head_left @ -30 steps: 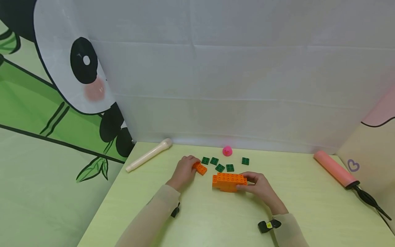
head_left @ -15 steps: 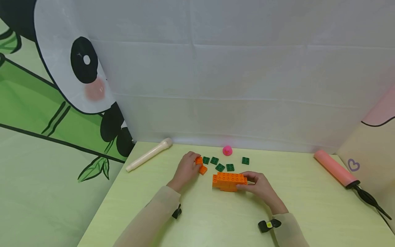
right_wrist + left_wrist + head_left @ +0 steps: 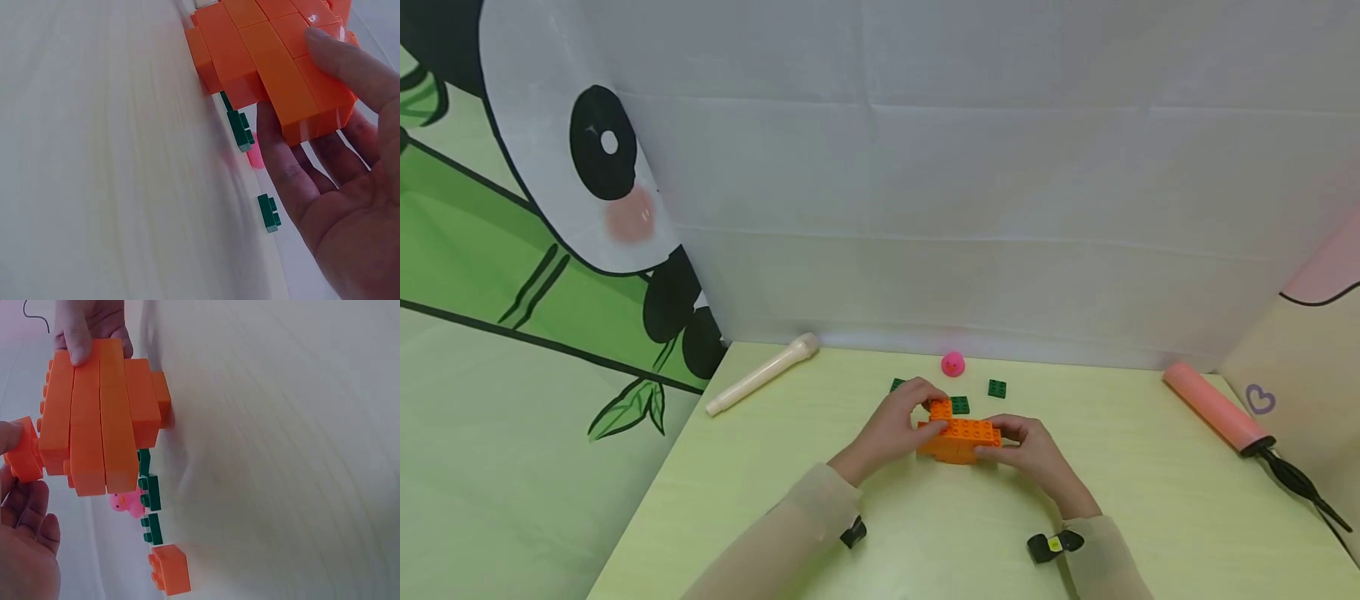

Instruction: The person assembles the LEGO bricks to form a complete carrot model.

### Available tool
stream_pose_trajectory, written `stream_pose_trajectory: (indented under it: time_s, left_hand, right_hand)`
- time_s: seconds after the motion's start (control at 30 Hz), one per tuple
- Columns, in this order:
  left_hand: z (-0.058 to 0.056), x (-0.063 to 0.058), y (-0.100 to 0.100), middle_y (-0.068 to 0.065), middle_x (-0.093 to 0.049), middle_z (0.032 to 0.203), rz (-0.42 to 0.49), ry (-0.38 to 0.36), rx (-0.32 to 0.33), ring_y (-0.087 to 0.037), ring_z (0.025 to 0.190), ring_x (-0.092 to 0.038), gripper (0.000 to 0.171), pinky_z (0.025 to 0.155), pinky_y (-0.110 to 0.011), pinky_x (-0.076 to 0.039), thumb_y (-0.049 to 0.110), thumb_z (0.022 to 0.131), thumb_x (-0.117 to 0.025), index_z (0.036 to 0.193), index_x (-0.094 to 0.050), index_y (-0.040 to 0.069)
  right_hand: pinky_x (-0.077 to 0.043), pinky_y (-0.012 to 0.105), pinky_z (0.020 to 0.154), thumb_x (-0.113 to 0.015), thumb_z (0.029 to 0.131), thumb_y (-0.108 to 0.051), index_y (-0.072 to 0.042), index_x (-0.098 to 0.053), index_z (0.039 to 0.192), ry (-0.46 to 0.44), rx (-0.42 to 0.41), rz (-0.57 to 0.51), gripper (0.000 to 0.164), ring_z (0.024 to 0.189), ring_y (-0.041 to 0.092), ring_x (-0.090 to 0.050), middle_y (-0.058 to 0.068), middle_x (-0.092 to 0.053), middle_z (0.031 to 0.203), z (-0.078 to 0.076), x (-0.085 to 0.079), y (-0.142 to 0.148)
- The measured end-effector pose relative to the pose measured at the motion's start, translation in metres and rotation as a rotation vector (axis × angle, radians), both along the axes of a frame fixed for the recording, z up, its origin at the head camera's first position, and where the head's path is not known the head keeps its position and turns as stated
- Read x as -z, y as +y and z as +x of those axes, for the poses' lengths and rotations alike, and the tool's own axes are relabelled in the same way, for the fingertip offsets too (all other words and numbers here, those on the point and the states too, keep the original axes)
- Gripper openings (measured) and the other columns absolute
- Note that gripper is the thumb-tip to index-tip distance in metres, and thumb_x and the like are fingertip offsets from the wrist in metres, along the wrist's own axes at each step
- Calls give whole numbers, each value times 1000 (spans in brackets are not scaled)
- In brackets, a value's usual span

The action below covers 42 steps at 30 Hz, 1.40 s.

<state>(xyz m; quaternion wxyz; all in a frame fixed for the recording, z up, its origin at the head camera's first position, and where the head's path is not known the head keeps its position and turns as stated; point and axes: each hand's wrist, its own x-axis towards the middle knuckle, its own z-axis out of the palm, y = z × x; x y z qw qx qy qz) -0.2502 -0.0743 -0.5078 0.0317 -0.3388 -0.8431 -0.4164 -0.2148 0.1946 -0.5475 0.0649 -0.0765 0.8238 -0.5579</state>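
My left hand pinches a small orange toy brick between thumb and fingers. That brick touches the studded top of a built-up orange block structure near its left end; whether it is pressed fully down I cannot tell. Gripping the structure's right end is my right hand, thumb on the near side and fingers behind. In the left wrist view, the structure shows several stacked layers, narrower toward the bottom. A loose orange brick lies on the table, hidden behind my left hand in the head view.
Green bricks lie behind the structure, some hidden by my left hand; one green brick sits apart. Farther back are a pink ball-like toy and a pale stick. A pink pump lies at the right edge.
My left hand has picked up one of the two orange bricks at the left and carried it right onto the structure's top. My right hand has stayed in place, holding the structure.
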Motion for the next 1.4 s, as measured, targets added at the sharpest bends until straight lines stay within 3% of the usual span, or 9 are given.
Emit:
stream_pose_trajectory:
  time_s: [0.27,0.5,0.8,1.07,1.4]
  left_hand:
    - [7,-2,7,8,-60,116,-48,-27,17,-13,109,-56,28,98,-37,-53,25,99,-76,125,-69,17]
    - [9,1,10,9,-61,120,-51,7,31,-12,114,-54,29,100,-34,-50,28,100,-74,127,-69,19]
    - [10,1,12,12,-64,114,-49,17,39,-9,104,-56,26,96,-31,-52,27,99,-75,124,-70,19]
    - [9,2,13,10,-66,114,-43,-13,47,-8,103,-58,28,96,-26,-51,23,99,-75,126,-71,16]
    - [9,1,15,7,-67,113,-86,40,51,-10,105,-59,28,99,-27,-49,24,99,-75,125,-70,15]
  right_hand:
    - [-50,52,104,-87,89,-25,-8,-75,123,17,-7,18,41,119,29,-64,5,-73,121,-2,3,3]
    - [-47,58,106,-88,87,-25,-10,-76,122,14,-5,2,40,121,31,-63,3,-74,119,-3,5,4]
    - [-43,63,108,-88,87,-27,-10,-76,122,18,-17,-10,41,124,33,-61,3,-74,119,-3,5,5]
    - [-46,59,106,-88,87,-26,-9,-76,122,18,-16,-3,41,121,31,-63,3,-74,119,-2,5,6]
    - [-48,56,104,-87,88,-24,-6,-75,123,29,-18,-9,41,120,31,-63,6,-74,121,-2,5,7]
